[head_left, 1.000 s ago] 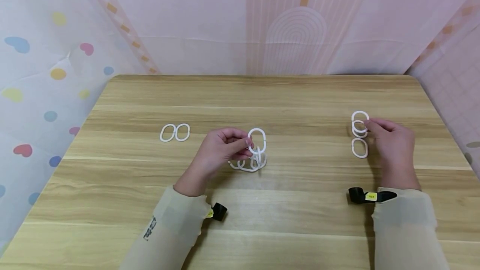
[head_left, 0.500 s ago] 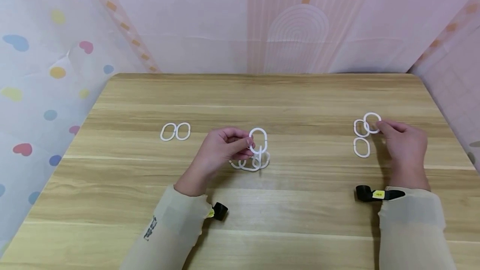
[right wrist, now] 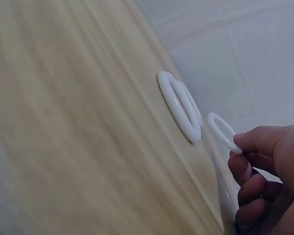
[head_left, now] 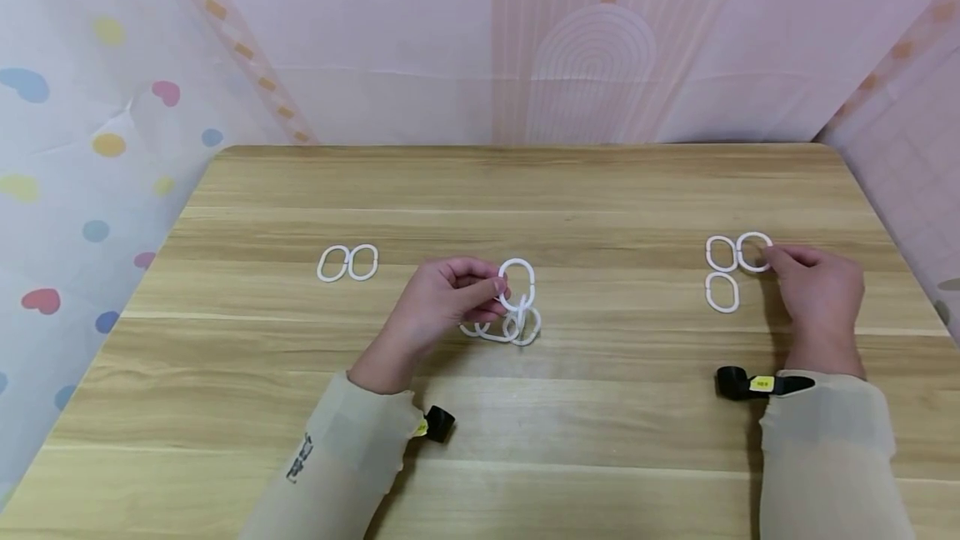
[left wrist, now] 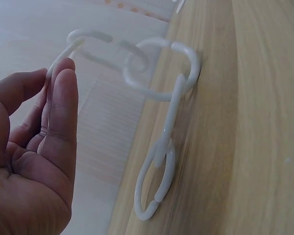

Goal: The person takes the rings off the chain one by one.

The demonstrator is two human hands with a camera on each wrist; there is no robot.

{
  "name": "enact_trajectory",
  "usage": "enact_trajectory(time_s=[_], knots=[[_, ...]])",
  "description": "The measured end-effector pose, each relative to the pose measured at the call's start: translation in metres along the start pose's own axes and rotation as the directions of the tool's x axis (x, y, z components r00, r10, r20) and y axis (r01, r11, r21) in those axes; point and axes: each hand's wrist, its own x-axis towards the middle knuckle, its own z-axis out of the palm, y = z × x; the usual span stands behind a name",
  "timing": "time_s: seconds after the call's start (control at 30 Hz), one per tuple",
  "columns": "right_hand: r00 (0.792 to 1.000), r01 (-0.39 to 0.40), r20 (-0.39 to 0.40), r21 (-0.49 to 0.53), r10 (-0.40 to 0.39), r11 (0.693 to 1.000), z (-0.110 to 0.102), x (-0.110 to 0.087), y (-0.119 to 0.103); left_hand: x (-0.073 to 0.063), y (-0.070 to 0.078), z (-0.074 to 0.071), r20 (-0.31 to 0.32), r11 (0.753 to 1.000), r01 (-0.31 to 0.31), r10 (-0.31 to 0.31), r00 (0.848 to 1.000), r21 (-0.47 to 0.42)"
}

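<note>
Head view: white plastic chain [head_left: 521, 312] could slip

Mid-frame, the left hand [head_left: 450, 294] pinches the chain's top link [head_left: 533, 282]. At the frame's right, the right hand [head_left: 817, 286] pinches one white link [head_left: 753, 234] near two other links [head_left: 722, 272]. A loose left pinch could drop the chain; a bump could scatter the links.
</note>
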Motion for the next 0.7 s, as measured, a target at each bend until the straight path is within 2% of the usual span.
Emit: enact_trajectory(time_s=[0.27,0.5,0.7], knots=[[1.000,-0.004,0.004,-0.037,0.004,0.999,0.0003,0.0022,0.0027,-0.0017,-0.0008,-0.0008,0.001,1.000,0.012,-0.012,1.000,0.000],[1.000,0.020,0.022,-0.083,-0.018,0.996,0.0002,0.0027,0.0043,-0.0015,-0.0035,-0.0020,0.017,0.999,-0.024,0.024,1.000,0.026],[0.999,0.027,0.045,-0.132,-0.021,0.991,0.0004,0.0015,0.0038,-0.0020,-0.0018,-0.0020,0.012,1.000,-0.011,0.011,1.000,0.023]])
